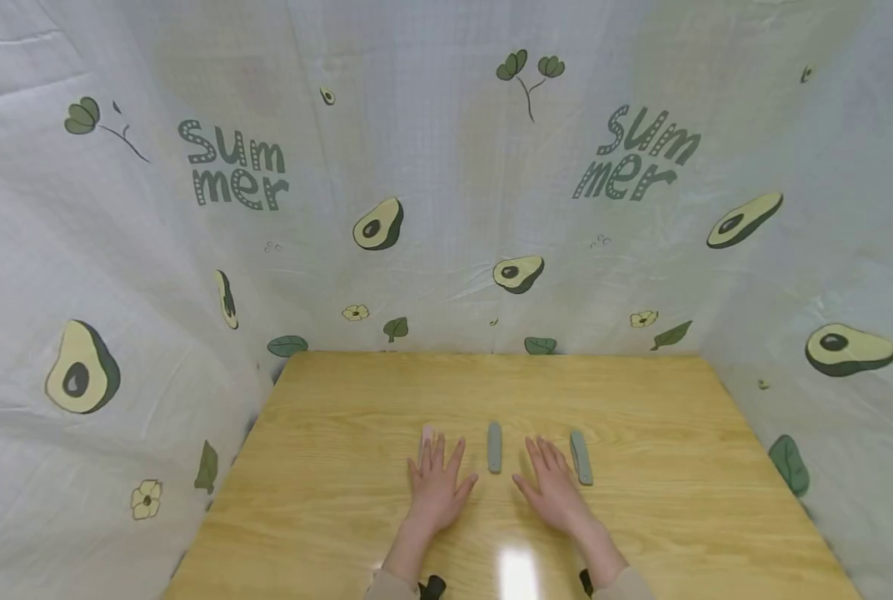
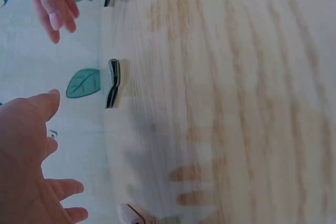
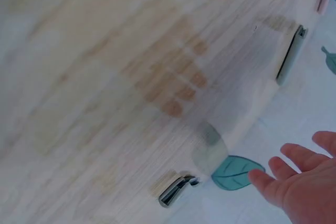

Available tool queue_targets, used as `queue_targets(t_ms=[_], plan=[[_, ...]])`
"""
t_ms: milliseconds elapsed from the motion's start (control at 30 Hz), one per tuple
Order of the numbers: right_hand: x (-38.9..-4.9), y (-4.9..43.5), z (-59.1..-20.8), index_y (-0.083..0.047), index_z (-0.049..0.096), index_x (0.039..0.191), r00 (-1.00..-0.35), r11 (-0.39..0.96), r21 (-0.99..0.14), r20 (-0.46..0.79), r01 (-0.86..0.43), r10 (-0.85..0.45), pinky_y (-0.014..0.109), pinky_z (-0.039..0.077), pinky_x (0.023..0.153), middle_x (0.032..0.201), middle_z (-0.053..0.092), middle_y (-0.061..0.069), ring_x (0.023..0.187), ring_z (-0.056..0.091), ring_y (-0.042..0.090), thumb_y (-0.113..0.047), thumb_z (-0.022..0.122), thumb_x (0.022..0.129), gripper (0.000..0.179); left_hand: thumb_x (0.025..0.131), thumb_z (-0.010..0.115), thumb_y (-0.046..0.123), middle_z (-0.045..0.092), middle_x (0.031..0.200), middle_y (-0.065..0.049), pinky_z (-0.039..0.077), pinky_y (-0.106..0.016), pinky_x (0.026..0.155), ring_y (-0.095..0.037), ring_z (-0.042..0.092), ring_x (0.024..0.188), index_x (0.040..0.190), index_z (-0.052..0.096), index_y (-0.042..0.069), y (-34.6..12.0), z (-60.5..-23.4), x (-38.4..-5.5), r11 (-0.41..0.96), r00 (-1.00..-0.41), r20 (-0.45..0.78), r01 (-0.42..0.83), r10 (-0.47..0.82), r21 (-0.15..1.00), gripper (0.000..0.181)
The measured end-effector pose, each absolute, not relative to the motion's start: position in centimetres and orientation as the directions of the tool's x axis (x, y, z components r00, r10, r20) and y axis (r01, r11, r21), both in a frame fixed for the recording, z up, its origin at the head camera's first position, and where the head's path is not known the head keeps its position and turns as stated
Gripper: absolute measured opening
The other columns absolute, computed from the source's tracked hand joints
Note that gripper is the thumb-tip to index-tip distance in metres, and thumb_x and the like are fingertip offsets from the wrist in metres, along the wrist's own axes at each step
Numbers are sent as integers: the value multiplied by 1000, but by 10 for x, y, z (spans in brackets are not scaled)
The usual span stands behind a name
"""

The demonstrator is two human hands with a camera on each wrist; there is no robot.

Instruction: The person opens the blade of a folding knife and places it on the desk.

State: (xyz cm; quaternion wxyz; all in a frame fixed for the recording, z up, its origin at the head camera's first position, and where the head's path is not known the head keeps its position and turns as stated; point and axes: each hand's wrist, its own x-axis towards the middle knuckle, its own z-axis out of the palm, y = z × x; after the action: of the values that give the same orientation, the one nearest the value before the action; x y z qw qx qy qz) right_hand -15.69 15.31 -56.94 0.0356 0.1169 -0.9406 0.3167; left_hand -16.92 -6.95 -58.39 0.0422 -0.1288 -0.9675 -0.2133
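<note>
Three slim, rounded bars that look like folded pocket knives lie in a row on the table. A pink one (image 1: 427, 432) is at the left, partly hidden behind the fingers of my left hand (image 1: 437, 490). Between the hands lies a grey-green one (image 1: 495, 447), which shows a dark slot along its edge in the right wrist view. Another grey-green one (image 1: 581, 458) is just right of my right hand (image 1: 557, 493). Both hands hover above the table with fingers spread, holding nothing. Their shadows fall on the wood in the wrist views.
The light wooden table (image 1: 326, 467) is enclosed at the back and both sides by a white cloth (image 1: 446, 150) printed with avocados, leaves and lettering. A bright light reflection shows near the table's front, between the forearms.
</note>
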Motion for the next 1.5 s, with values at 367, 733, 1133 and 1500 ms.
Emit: queue_targets(t_ms=[367, 733, 1133, 1500], plan=[[-173, 151, -576, 3, 27, 150, -986, 635, -754, 109, -167, -129, 70, 31, 106, 149, 30, 32, 135, 29, 52, -34, 56, 100, 69, 102, 50, 34, 37, 147, -30, 22, -73, 109, -53, 26, 137, 147, 39, 3, -59, -588, -183, 740, -960, 155, 278, 232, 613, 56], [-203, 143, -570, 6, 29, 149, -995, 490, -868, 31, -76, -99, 59, 50, 95, 142, 41, 33, 123, 47, 50, -25, 60, 98, 67, 101, 53, 27, 55, 130, -22, 53, -49, 95, -38, 56, 116, 142, 46, 1, -46, -586, -206, 488, -989, 108, 142, 97, 861, 49], [-230, 133, -576, 11, 39, 141, -991, 396, -911, -131, 114, -15, 43, 58, 83, 120, 59, 29, 103, 63, 39, -19, 59, 98, 56, 98, 58, 14, 62, 116, -27, 58, -47, 86, -40, 62, 106, 134, 51, -5, -30, -588, -223, 338, -1000, -8, -10, -8, 941, 42], [-233, 121, -583, 14, 40, 138, -989, 333, -933, -149, 136, -16, 39, 59, 78, 111, 61, 27, 91, 65, 32, -8, 60, 94, 53, 94, 60, 7, 66, 108, -26, 60, -42, 79, -38, 66, 99, 132, 53, -6, -20, -592, -226, 292, -999, -39, -44, -23, 956, 41]])
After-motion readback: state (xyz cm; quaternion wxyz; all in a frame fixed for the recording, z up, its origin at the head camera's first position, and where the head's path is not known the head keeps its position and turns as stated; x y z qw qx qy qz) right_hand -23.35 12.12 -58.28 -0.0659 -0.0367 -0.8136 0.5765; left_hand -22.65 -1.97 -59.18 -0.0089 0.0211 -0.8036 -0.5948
